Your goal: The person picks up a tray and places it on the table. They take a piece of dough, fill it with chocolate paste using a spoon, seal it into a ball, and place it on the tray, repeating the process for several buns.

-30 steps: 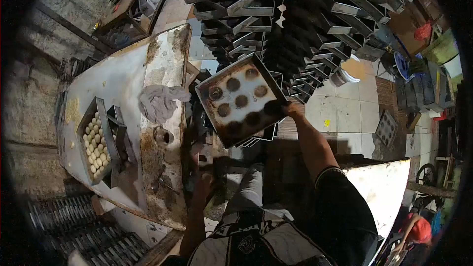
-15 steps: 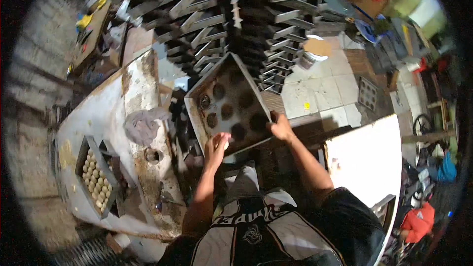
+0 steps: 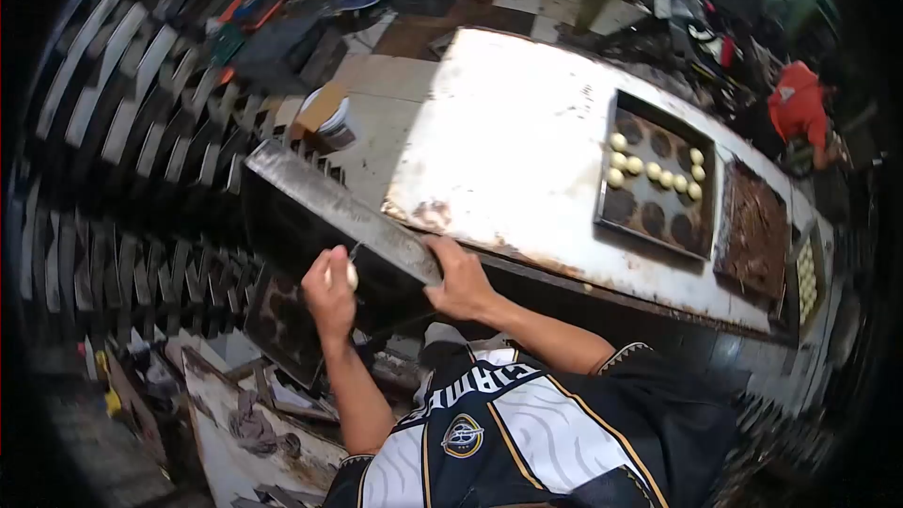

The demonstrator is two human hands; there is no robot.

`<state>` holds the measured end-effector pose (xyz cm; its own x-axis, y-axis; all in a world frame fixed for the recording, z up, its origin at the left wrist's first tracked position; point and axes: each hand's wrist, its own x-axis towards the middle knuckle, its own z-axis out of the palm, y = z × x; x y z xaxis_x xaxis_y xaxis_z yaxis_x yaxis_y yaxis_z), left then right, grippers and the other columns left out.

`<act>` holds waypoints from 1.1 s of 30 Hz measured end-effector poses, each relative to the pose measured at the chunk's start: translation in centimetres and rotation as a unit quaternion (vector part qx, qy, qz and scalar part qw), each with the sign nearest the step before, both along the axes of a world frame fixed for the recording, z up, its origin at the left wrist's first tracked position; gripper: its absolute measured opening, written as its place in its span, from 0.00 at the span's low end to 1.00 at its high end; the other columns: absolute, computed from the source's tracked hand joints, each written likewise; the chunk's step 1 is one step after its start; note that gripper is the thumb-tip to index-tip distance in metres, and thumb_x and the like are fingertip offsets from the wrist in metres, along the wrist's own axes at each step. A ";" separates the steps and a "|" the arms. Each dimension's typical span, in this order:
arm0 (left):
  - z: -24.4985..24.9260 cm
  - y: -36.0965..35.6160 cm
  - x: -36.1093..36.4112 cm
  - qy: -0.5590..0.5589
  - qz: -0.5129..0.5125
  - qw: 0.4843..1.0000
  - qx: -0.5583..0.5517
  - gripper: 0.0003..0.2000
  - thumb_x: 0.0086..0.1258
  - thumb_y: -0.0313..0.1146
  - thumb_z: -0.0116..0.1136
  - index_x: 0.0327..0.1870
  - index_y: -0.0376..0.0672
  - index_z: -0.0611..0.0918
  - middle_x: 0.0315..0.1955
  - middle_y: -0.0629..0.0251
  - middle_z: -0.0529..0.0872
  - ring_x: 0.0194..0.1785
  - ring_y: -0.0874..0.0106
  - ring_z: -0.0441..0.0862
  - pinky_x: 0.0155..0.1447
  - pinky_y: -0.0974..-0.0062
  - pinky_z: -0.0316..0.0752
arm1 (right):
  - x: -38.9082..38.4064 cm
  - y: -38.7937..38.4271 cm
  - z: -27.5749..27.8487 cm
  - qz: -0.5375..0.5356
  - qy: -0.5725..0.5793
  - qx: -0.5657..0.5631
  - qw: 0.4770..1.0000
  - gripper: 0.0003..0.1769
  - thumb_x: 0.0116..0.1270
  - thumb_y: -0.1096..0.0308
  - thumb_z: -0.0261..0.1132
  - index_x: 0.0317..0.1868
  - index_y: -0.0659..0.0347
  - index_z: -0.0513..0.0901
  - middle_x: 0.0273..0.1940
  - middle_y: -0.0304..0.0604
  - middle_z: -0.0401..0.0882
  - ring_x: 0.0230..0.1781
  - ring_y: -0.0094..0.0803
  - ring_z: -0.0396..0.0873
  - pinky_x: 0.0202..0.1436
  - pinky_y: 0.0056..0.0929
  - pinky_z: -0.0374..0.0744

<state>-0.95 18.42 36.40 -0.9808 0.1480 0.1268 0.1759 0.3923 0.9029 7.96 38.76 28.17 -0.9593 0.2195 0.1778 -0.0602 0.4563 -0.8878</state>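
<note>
A large dark metal baking tray (image 3: 348,218) is in front of me, tilted so that one long side wall faces up. My right hand (image 3: 461,282) is closed over its near right edge. Close to the tray's near side, my left hand (image 3: 328,306) is closed round a small pale dough ball (image 3: 351,276), partly hidden by the fingers. Below and left of the held tray is another dark tray (image 3: 282,329) with round patches on its bottom. The inside of the held tray is mostly in shadow.
A white table (image 3: 508,122) stands ahead right. On it are a tray (image 3: 649,233) with several dough balls, a tray of dark brown stuff (image 3: 752,230) and another tray of dough balls (image 3: 806,277). Metal racks (image 3: 122,103) stand left. A person in red (image 3: 798,108) is far right.
My view has turned right toward the white table. The held tray has swung along and tipped, its side wall now facing up. Both hands keep their holds.
</note>
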 end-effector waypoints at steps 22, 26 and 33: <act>-7.4 5.4 -2.3 -0.192 -0.134 0.944 0.232 0.38 0.89 0.66 0.25 0.52 0.43 0.85 0.43 0.70 0.87 0.44 0.78 0.81 0.52 0.78 0.75 | -3.5 20.6 -12.5 -0.379 -0.023 0.200 0.903 0.34 0.68 0.65 0.69 0.73 0.66 0.76 0.60 0.66 0.83 0.60 0.58 0.82 0.69 0.48 0.78; -6.4 8.3 -3.7 -0.137 -0.236 0.956 0.112 0.41 0.88 0.67 0.22 0.49 0.38 0.85 0.39 0.67 0.87 0.43 0.77 0.82 0.51 0.77 0.75 | -4.8 15.0 -0.1 0.091 -0.047 -0.129 0.986 0.32 0.74 0.65 0.70 0.76 0.60 0.75 0.64 0.53 0.81 0.53 0.36 0.86 0.61 0.36 0.82; -5.9 10.6 -5.3 -0.139 -0.335 0.932 0.025 0.41 0.88 0.67 0.28 0.45 0.38 0.87 0.33 0.70 0.86 0.38 0.77 0.79 0.46 0.74 0.73 | -2.1 12.3 2.2 0.083 -0.085 -0.210 0.970 0.12 0.74 0.67 0.75 0.46 0.70 0.89 0.34 0.41 0.90 0.33 0.22 0.85 0.38 0.24 0.83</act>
